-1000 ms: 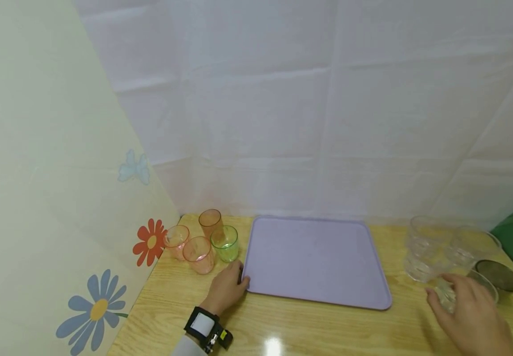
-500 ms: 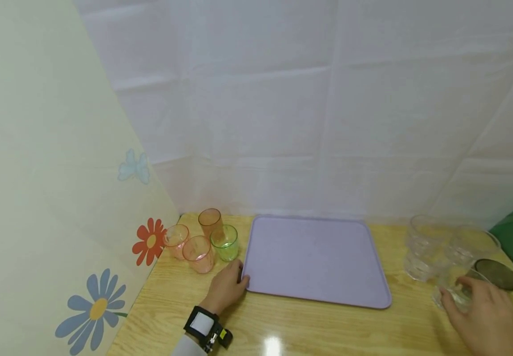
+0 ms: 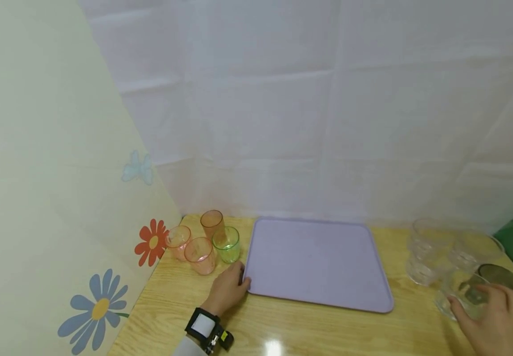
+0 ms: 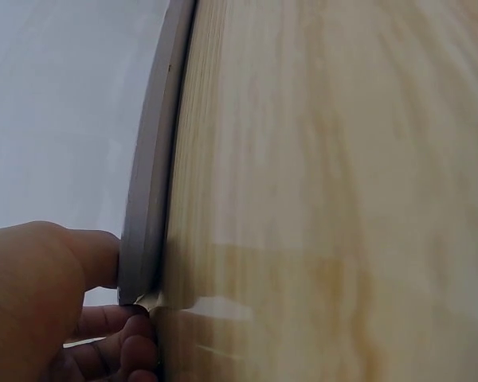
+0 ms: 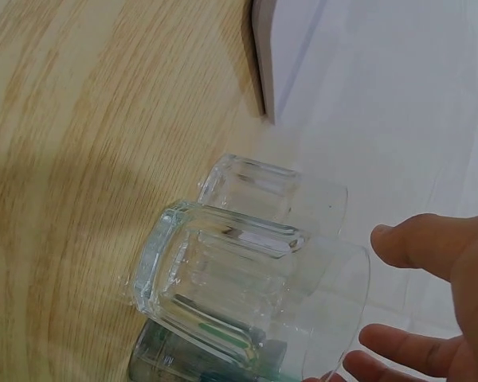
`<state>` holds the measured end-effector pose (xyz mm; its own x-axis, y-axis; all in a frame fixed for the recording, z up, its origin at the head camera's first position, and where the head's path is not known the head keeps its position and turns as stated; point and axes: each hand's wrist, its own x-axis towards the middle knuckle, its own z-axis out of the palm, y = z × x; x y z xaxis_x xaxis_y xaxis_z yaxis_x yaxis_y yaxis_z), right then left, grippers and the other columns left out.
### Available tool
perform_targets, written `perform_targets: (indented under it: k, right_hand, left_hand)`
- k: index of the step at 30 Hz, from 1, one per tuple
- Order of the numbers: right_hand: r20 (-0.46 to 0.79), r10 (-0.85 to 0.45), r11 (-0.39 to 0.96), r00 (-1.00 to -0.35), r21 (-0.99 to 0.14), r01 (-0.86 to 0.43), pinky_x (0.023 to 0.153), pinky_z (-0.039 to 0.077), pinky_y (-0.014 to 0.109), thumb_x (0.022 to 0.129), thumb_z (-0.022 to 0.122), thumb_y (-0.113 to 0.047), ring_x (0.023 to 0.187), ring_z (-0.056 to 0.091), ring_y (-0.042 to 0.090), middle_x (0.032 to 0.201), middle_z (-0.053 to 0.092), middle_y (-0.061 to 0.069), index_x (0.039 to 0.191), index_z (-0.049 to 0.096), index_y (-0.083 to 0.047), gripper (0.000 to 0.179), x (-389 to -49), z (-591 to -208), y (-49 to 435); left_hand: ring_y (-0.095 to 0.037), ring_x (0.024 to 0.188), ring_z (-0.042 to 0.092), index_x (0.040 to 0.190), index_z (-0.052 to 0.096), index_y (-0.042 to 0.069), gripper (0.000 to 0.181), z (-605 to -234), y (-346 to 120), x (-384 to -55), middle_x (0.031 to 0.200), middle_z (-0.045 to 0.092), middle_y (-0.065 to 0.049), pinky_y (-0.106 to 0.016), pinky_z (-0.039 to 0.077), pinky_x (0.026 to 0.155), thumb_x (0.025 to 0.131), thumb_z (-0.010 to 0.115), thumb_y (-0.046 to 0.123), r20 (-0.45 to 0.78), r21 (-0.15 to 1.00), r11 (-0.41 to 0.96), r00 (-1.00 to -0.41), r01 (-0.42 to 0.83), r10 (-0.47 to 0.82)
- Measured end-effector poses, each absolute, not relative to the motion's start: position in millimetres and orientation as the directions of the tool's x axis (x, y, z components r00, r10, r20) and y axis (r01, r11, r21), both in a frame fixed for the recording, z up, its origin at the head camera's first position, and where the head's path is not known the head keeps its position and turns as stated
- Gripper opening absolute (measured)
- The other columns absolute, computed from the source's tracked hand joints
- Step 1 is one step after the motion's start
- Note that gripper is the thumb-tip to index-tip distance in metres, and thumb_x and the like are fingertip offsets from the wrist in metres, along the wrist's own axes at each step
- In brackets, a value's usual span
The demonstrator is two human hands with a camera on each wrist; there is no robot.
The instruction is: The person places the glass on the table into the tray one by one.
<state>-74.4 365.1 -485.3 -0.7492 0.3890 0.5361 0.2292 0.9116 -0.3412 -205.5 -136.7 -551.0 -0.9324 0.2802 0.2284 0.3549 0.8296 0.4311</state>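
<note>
My left hand (image 3: 227, 289) pinches the near left corner of a flat lilac tray (image 3: 314, 262). In the left wrist view the thumb lies over the tray's rim (image 4: 147, 191) and the curled fingers sit at its underside. At the right, a clear drinking glass (image 5: 247, 278) stands upright on the table. My right hand (image 3: 501, 316) is beside its rim, thumb held apart from the glass and the other fingers close to the rim's far side; whether those touch is hard to tell. A smoky dark glass (image 3: 501, 278) stands beside it, partly hidden.
More clear glasses (image 3: 421, 269) stand behind, toward the back right. Left of the tray are several tinted tumblers: a green one (image 3: 227, 247), an amber one (image 3: 212, 225) and pinkish ones (image 3: 200, 257). A white cloth (image 3: 256, 123) hangs behind the wooden table (image 3: 327, 331).
My right hand has shifted right, and its thumb has come away from the clear glass, which now stands beside the dark one. The left hand and tray have stayed put.
</note>
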Motion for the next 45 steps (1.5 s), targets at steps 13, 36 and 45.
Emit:
perform_targets:
  k: [13, 36, 45]
  right_hand:
    - [0.381, 0.446, 0.885, -0.81, -0.322, 0.336, 0.1, 0.023, 0.066, 0.073, 0.076, -0.018, 0.111, 0.032, 0.057, 0.119, 0.036, 0.044, 0.111, 0.044, 0.022, 0.064, -76.9, -488.0, 373.7]
    - [0.349, 0.624, 0.753, -0.7, -0.51, 0.417, 0.099, 0.027, 0.067, 0.074, 0.071, -0.024, 0.112, 0.035, 0.059, 0.125, 0.037, 0.047, 0.133, 0.033, 0.021, 0.083, -81.0, -500.6, 376.5]
    - [0.354, 0.663, 0.724, -0.66, -0.528, 0.444, 0.1, 0.029, 0.065, 0.075, 0.072, -0.041, 0.111, 0.037, 0.059, 0.126, 0.039, 0.046, 0.135, 0.034, 0.02, 0.093, -82.2, -506.4, 375.7]
  left_hand:
    - [-0.012, 0.06, 0.048, 0.093, 0.052, 0.016, 0.019, -556.8, -138.6, -205.9, 0.069, 0.046, 0.007, -0.031, 0.04, 0.051, 0.086, 0.066, 0.028, 0.258, 0.436, 0.822, -0.926, 0.366, 0.276]
    - [-0.011, 0.059, 0.047, 0.095, 0.054, 0.015, 0.019, -554.8, -137.6, -205.2, 0.068, 0.046, 0.006, -0.029, 0.038, 0.05, 0.087, 0.065, 0.027, 0.237, 0.456, 0.818, -0.934, 0.351, 0.269]
    - [-0.011, 0.06, 0.048, 0.096, 0.054, 0.016, 0.019, -555.7, -137.4, -205.7, 0.069, 0.046, 0.007, -0.029, 0.039, 0.051, 0.087, 0.065, 0.029, 0.244, 0.447, 0.822, -0.932, 0.352, 0.266]
